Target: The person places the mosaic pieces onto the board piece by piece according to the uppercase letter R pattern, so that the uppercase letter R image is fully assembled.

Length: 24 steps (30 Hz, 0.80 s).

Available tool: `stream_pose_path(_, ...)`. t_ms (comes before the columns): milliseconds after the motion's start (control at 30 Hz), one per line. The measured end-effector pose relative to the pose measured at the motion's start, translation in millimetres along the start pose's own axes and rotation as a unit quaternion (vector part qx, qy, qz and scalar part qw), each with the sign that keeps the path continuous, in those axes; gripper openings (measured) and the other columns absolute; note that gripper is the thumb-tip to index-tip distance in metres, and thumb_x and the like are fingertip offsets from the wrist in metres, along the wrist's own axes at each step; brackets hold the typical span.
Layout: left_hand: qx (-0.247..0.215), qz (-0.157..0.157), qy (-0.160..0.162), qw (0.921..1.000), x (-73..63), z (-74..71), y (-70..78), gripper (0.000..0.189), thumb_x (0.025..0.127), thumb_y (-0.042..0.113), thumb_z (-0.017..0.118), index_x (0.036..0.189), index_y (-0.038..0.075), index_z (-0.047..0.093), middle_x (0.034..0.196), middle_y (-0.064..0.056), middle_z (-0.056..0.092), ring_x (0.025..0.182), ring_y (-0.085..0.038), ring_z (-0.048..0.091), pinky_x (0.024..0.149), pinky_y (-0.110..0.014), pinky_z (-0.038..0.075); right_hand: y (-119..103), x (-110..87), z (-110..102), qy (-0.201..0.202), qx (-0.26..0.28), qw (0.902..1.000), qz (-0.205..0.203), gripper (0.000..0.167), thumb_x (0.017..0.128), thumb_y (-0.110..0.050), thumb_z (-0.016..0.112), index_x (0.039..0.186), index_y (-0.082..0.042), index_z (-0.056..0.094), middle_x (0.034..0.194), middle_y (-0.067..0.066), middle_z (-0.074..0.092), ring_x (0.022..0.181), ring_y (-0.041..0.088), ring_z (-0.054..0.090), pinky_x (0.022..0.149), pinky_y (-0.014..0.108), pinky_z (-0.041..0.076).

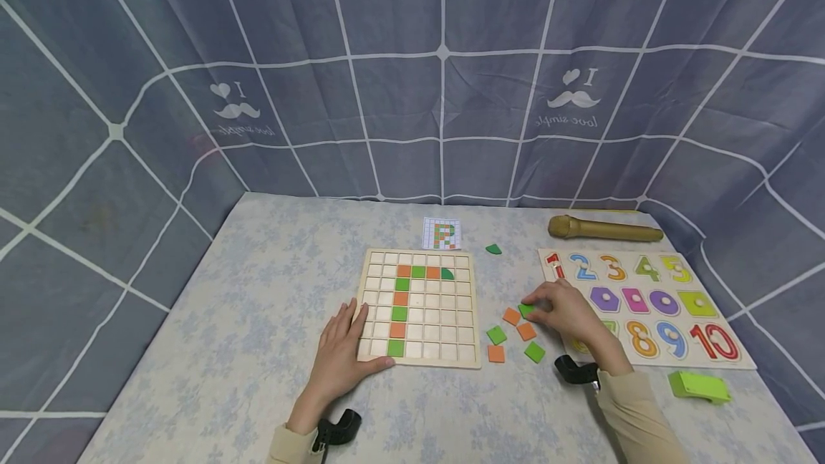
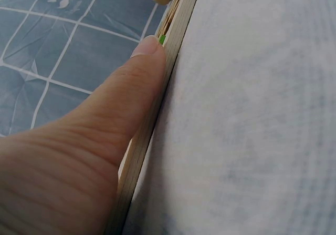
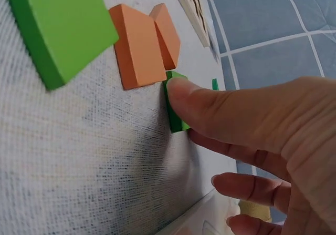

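A wooden grid board lies at the middle of the table, with orange and green square tiles in a column and along its upper row. A dark green quarter-round tile ends that row. My left hand rests at the board's lower left corner, fingers spread along the left side and thumb on the front edge. To the right of the board, my right hand pinches a green square tile between thumb and index finger. Loose orange tiles and green tiles lie beside that hand.
Behind the board lies a pattern card, with another dark green curved tile to its right. A number puzzle board sits under the right forearm. A brown microphone-shaped object and a lime green block flank it.
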State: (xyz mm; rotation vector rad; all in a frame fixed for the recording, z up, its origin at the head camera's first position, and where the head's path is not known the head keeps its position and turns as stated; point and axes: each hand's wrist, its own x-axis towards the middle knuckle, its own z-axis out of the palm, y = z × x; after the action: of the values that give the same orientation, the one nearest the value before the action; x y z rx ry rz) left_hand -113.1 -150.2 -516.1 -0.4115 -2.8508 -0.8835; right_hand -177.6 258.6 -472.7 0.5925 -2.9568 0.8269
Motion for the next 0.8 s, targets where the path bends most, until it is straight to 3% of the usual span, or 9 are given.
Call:
stream_pose_path(300, -0.003, 0.003, 0.004, 1.0, 0.0, 0.1, 1.0, 0.104, 0.072, 0.057, 0.075, 0.146, -0.002, 0.032, 0.151, -0.024, 0.023, 0.139, -0.041, 0.015, 0.108, -0.056, 0.015, -5.5, 2.2, -0.4, -0.013, -0.026, 0.9995, 0.015, 0.018, 0.073, -0.013, 0.083, 0.084, -0.015, 0.07, 0.085, -0.003, 0.063, 0.081, 0.021, 0.05, 0.071, 0.039, 0.041)
stream_pose_path(533, -0.003, -0.003, -0.005, 1.0, -0.8, -1.2, 2.4, 0.105, 0.072, 0.057, 0.075, 0.147, -0.002, 0.032, 0.151, -0.024, 0.022, 0.14, -0.04, 0.014, 0.108, -0.055, 0.015, -6.6, -0.2, -1.5, -0.035, 0.013, 0.9989, 0.028, 0.023, 0.077, -0.011, 0.08, 0.08, -0.017, 0.058, 0.071, -0.006, 0.054, 0.061, 0.013, 0.044, 0.055, 0.029, 0.037)
stream_pose_path(800, -0.002, -0.005, -0.006, 1.0, -0.4, -2.0, 2.3, 0.105, 0.072, 0.057, 0.075, 0.147, -0.002, 0.032, 0.151, -0.024, 0.022, 0.139, -0.04, 0.014, 0.108, -0.055, 0.015, -16.7, 15.2, 1.3, 0.019, 0.07, 0.9968, 0.031, 0.017, 0.081, -0.013, 0.077, 0.084, -0.013, 0.06, 0.075, -0.004, 0.056, 0.055, 0.013, 0.041, 0.048, 0.027, 0.034)
